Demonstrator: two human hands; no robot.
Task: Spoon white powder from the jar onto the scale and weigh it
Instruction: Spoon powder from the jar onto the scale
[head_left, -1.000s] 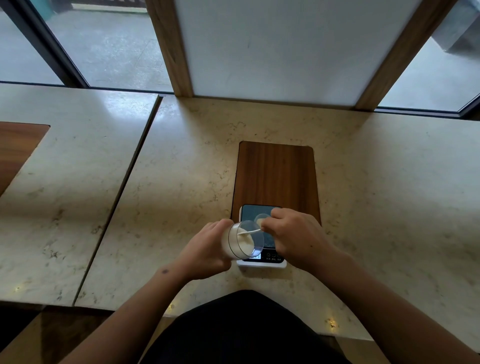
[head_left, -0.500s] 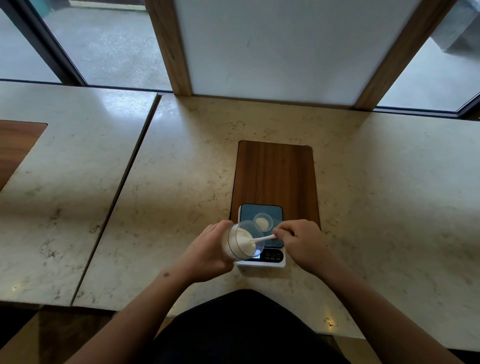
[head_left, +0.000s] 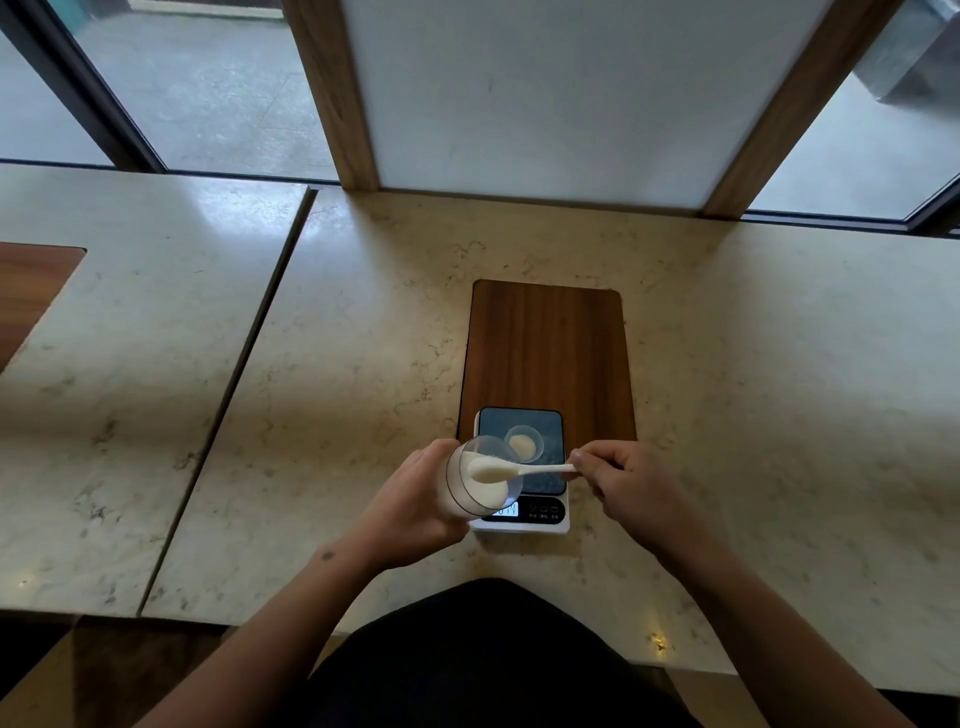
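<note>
Compared with half a second back, the spoon (head_left: 519, 471) sits further out of the jar (head_left: 475, 486) — its bowl heaped with white powder (head_left: 485, 472) right at the jar's mouth, and the right hand (head_left: 626, 486) has slid off to the right. The jar covers part of the scale (head_left: 524, 470) display, so the digits are unreadable. The little dish (head_left: 524, 443) on the scale holds a small pile. The left hand (head_left: 413, 506) is wrapped around the tilted jar, just left of the scale — the right hand's fingertips pinch the spoon's handle end. The scale's far half rests on a wooden board (head_left: 548, 348).
</note>
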